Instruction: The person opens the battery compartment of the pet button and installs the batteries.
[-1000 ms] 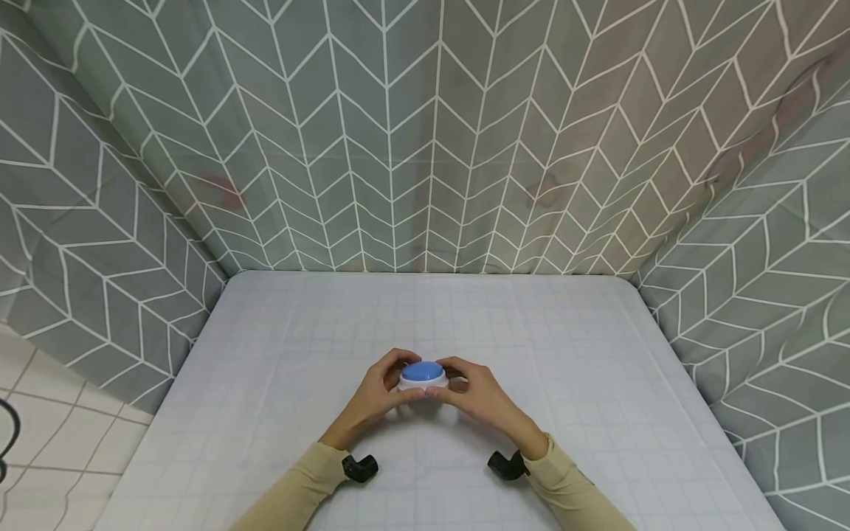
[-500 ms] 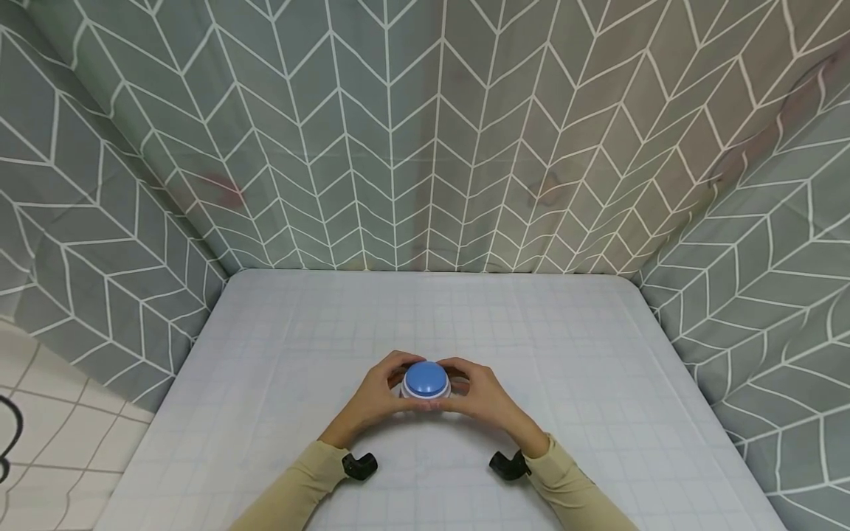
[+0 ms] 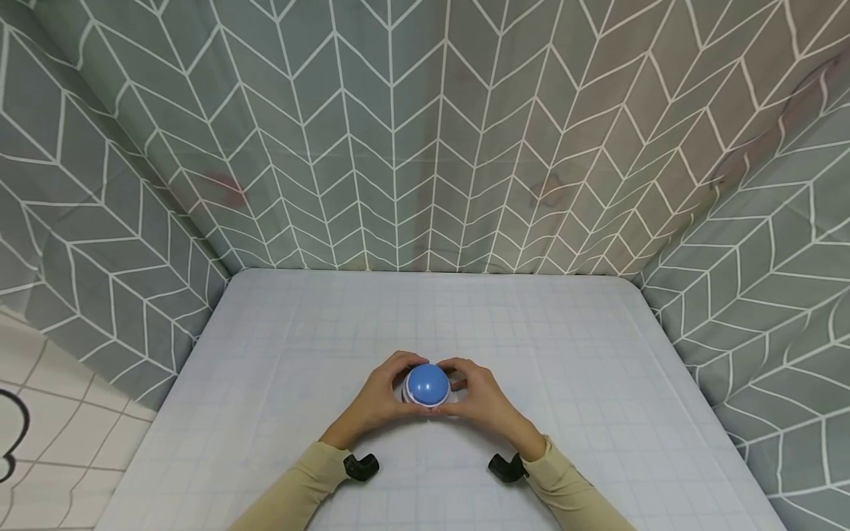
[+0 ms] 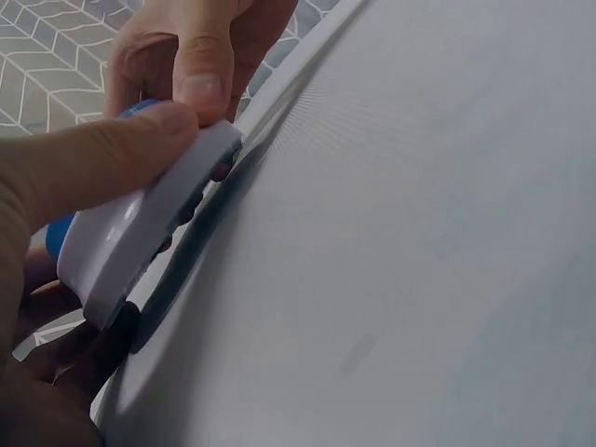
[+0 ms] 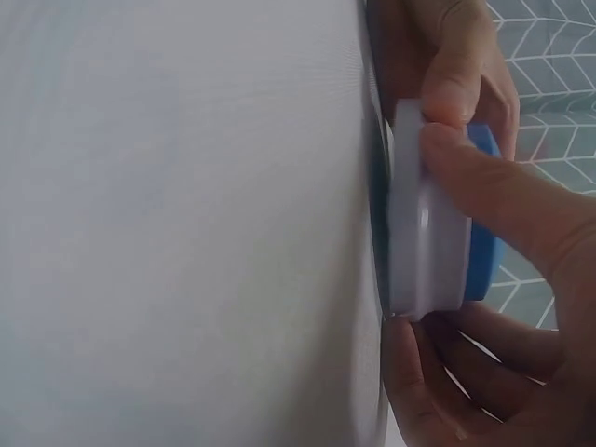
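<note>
A round push button (image 3: 428, 385) with a blue domed top and a white base is held between both hands, near the middle of the table. My left hand (image 3: 380, 391) grips its left side, the thumb along the near edge and the fingers round the far side. From the right, my right hand (image 3: 479, 392) grips it the same way, and the two thumbs come close together at the near rim. In the left wrist view the white base (image 4: 140, 219) leans, and small dark feet show on its underside above a shadow. The blue top (image 5: 482, 223) faces away from the table in the right wrist view.
The table (image 3: 319, 317) has a white cloth with a faint grid. Grey-green curtains (image 3: 415, 147) with white chevron lines stand behind it and at both sides. White floor tiles (image 3: 60, 442) show at the lower left. Dark wrist cameras (image 3: 361, 467) sit at the cuffs.
The button has tipped towards the head camera. Its blue top, seen flat and narrow a second ago, now looks nearly round, and less of the white front shows. Both hands keep their grip.
</note>
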Motion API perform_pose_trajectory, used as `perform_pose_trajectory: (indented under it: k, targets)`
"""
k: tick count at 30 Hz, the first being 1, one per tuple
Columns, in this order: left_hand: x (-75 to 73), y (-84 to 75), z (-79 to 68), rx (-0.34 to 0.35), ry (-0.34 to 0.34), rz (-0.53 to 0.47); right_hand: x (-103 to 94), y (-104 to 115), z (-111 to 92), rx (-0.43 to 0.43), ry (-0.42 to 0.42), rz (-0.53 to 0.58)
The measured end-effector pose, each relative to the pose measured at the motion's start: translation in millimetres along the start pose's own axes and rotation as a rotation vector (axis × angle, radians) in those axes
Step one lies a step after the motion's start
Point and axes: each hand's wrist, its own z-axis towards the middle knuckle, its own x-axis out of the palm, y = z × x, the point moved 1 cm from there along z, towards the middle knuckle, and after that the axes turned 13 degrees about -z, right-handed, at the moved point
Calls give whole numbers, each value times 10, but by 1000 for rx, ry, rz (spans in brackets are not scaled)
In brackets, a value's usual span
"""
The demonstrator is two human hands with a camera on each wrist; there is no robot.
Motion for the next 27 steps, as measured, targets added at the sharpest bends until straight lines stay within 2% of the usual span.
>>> perform_pose_trajectory:
  k: [9,16,19,23,27]
  targets:
    - [-6,-36,-11,-15,-4,108,18,-17,-8,5,3,-93]
    - [4,-25,-24,-31,21,119,-11,5,-15,-4,18,-139]
    - [3,-22,-33,-53,32,126,-44,12,-34,-11,-14,-182]
    - [-47,-41,-34,-80,24,151,-100,-35,-72,52,-76,-249]
    - [-159,-58,-25,-83,9,205,-203,-121,-96,131,-109,-309]
